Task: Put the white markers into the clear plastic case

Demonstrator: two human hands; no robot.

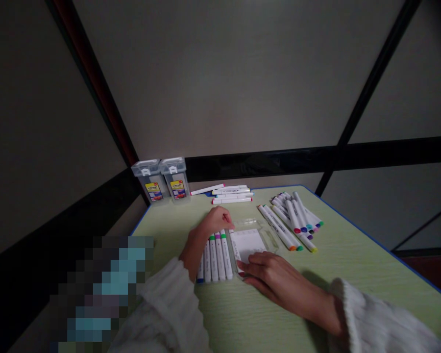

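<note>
A clear plastic marker case (248, 244) lies open on the pale green table (242, 314). Several white markers with coloured caps (215, 257) lie side by side in its left part. My left hand (209, 230) curls over the top ends of these markers, fingers bent and touching them. My right hand (279, 282) rests flat on the case's near right edge, fingers stretched toward the white insert. Both wrists wear white fuzzy sleeves.
A heap of several loose markers (292, 220) lies to the right of the case. More markers (231, 193) lie at the table's far edge. Two clear upright boxes (161, 181) stand at the far left corner. A blurred patch covers the lower left.
</note>
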